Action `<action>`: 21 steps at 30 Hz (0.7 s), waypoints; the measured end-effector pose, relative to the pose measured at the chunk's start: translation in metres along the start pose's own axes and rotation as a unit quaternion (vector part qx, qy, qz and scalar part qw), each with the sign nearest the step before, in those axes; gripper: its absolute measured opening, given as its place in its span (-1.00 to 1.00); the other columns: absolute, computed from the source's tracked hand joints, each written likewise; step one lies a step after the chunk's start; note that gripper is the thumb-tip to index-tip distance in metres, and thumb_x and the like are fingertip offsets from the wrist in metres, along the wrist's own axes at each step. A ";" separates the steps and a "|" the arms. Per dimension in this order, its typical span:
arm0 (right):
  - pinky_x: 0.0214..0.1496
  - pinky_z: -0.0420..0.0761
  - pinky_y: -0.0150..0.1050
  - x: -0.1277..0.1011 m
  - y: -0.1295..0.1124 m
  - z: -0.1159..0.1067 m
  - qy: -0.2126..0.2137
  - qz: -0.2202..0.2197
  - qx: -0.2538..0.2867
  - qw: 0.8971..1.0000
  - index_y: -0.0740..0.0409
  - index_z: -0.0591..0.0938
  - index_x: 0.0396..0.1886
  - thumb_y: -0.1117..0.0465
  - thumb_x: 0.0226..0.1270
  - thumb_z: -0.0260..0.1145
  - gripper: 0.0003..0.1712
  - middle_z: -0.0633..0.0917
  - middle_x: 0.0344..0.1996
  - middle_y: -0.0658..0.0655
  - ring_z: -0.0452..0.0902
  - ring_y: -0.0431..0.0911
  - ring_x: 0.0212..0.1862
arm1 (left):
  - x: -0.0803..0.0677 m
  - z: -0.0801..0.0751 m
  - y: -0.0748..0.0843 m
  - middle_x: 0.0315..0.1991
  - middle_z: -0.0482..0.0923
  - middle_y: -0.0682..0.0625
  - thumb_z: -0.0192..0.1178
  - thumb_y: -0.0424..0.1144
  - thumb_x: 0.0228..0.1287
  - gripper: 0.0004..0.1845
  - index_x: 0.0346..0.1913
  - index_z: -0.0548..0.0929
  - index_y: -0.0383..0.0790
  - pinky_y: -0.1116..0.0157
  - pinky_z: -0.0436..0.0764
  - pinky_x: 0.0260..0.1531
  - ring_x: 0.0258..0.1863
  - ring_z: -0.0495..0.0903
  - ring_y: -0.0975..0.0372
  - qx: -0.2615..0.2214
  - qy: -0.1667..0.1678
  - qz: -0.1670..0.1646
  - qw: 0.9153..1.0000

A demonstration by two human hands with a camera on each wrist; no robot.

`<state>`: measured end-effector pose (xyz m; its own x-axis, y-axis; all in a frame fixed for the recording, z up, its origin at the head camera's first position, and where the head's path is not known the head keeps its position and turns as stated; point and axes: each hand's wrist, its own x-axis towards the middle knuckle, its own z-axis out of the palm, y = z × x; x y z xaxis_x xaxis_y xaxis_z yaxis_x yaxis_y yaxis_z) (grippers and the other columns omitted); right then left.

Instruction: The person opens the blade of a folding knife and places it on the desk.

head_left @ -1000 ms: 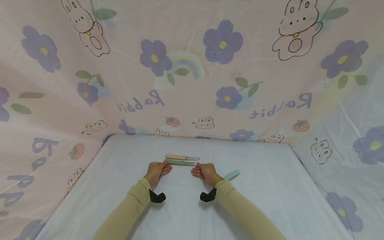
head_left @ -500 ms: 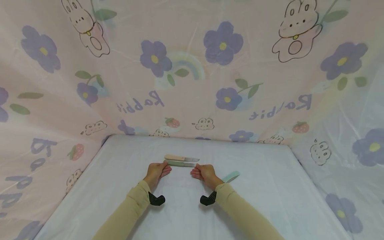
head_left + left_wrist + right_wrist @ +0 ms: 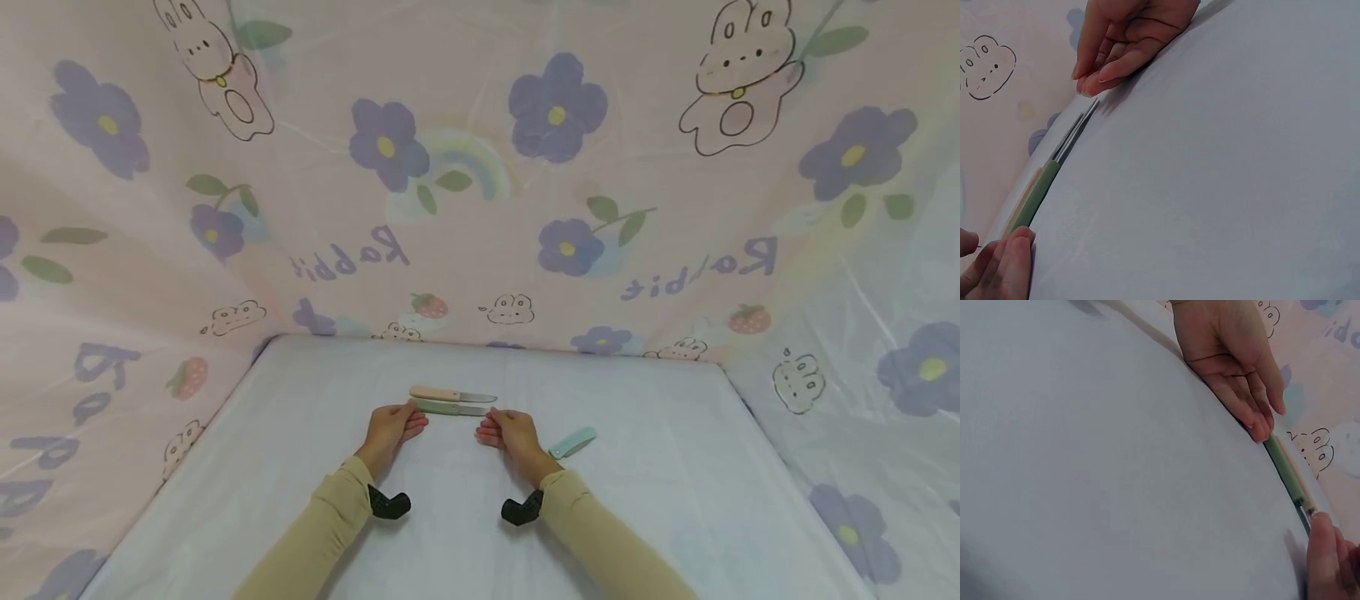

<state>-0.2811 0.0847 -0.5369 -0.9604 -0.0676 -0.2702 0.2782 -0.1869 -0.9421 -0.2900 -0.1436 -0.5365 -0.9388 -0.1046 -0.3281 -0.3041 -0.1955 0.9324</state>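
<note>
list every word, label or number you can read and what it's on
"Rabbit", mirrored, twice on the back wall
Left wall lettering: cut off, not fully readable
Right wrist view, top right: cut-off letters, unreadable
Green knife, tan knife, teal knife: any marks too small to read

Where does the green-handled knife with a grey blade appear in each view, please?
Head: the green-handled, grey-bladed knife lies below centre, slightly left.
Left wrist: the knife slants along the left side, blade uppermost.
Right wrist: the knife slants near the right edge, handle uppermost.
Shared landmark: the peach-handled, grey-bladed knife alongside it.
</note>
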 end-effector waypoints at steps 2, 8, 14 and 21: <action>-0.15 0.63 -0.21 -0.001 0.000 -0.001 0.003 -0.005 0.015 1.000 0.52 0.43 0.02 0.22 0.45 0.04 -0.61 0.62 -0.30 0.25 0.65 -0.06 -0.28 | -0.001 0.003 -0.001 -0.28 0.59 -0.22 0.04 -0.27 0.39 -0.66 -0.02 0.48 -0.55 0.30 0.62 -0.21 -0.29 0.65 0.15 0.007 -0.009 0.009 1.000; -0.15 0.63 -0.22 -0.010 -0.001 -0.008 0.007 -0.018 0.085 0.996 0.56 0.40 0.05 0.21 0.45 0.05 -0.57 0.63 -0.40 0.15 0.64 -0.10 -0.32 | -0.015 0.021 0.000 -0.17 0.56 -0.34 0.03 -0.27 0.39 -0.65 -0.02 0.51 -0.58 0.26 0.59 -0.13 -0.15 0.62 0.05 0.070 -0.074 0.081 0.991; -0.13 0.62 -0.25 -0.025 -0.014 -0.022 0.001 -0.031 0.094 0.995 0.56 0.38 0.08 0.17 0.50 -0.03 -0.54 0.64 -0.33 0.19 0.63 -0.11 -0.27 | -0.025 0.044 0.004 -0.06 0.53 -0.39 0.05 -0.22 0.38 -0.60 0.03 0.50 -0.56 0.21 0.57 -0.08 -0.13 0.61 0.07 0.087 -0.134 0.115 0.981; -0.05 0.59 -0.24 -0.041 -0.023 -0.057 0.026 -0.008 0.124 0.992 0.54 0.33 0.17 0.15 0.49 -0.02 -0.50 0.62 -0.17 0.28 0.60 -0.01 -0.12 | -0.034 0.072 0.005 -0.04 0.55 -0.31 0.08 -0.16 0.37 -0.55 0.08 0.47 -0.53 0.27 0.57 -0.09 -0.12 0.62 0.12 0.076 -0.180 0.109 0.975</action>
<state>-0.2490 0.1477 -0.5156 -0.9626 -0.0137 -0.2706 0.2507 -0.4241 -0.8702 -0.2708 -0.0709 -0.5099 -0.9714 0.2262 -0.0716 -0.0868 -0.0579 0.9945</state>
